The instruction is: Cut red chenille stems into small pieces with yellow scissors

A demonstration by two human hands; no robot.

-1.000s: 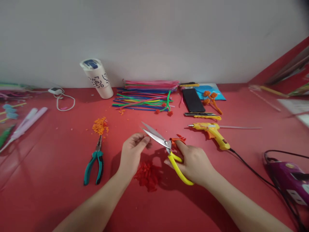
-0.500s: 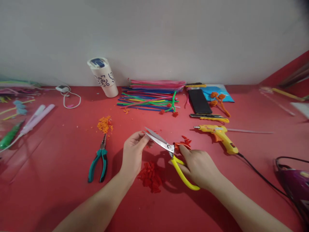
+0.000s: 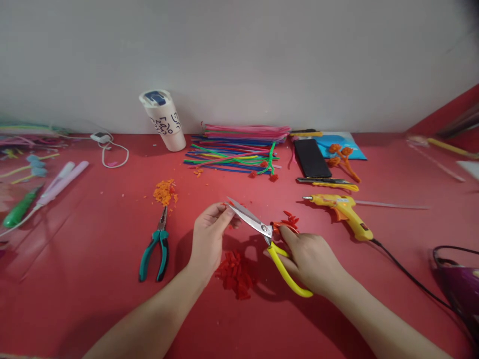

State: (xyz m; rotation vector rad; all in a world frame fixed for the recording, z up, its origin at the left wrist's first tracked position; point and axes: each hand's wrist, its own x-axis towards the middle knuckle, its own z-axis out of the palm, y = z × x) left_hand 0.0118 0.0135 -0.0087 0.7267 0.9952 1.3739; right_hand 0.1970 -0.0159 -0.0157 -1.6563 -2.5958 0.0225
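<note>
Two hands were low over the red surface (image 3: 86, 294), close to each other. The right hand (image 3: 312, 262) was gripping the yellow handles of a pair of scissors (image 3: 258, 227), with its fingers through the loops. The shiny blades pointed up and to the left, and they looked almost closed. The left hand (image 3: 207, 237) was just beside the blade tips. Its thumb and fingers were pinched together on a tiny red bit (image 3: 235, 205), which sat right at the blades and was too small to name. So the scissors stretched between the two hands, handles on the right and tips on the left.

Under the scissors, between the two wrists, lay a pile of red scraps (image 3: 235, 273) on the surface. A red twisted piece (image 3: 290, 219) lay just behind the right hand's fingers. Green-handled pliers (image 3: 155, 247) lay to the left of the left hand, and a small heap of orange scraps (image 3: 164, 192) was just past their nose. A yellow glue gun (image 3: 346, 209) lay to the right of the scissors, with its black cord trailing away.

Farther back, near the wall, were a stack of colored pipe cleaners (image 3: 239, 149), a white cup (image 3: 164, 122), a black phone (image 3: 311, 157), a yellow box cutter (image 3: 329, 183) and some orange pipe cleaner flowers (image 3: 344, 154).
</note>
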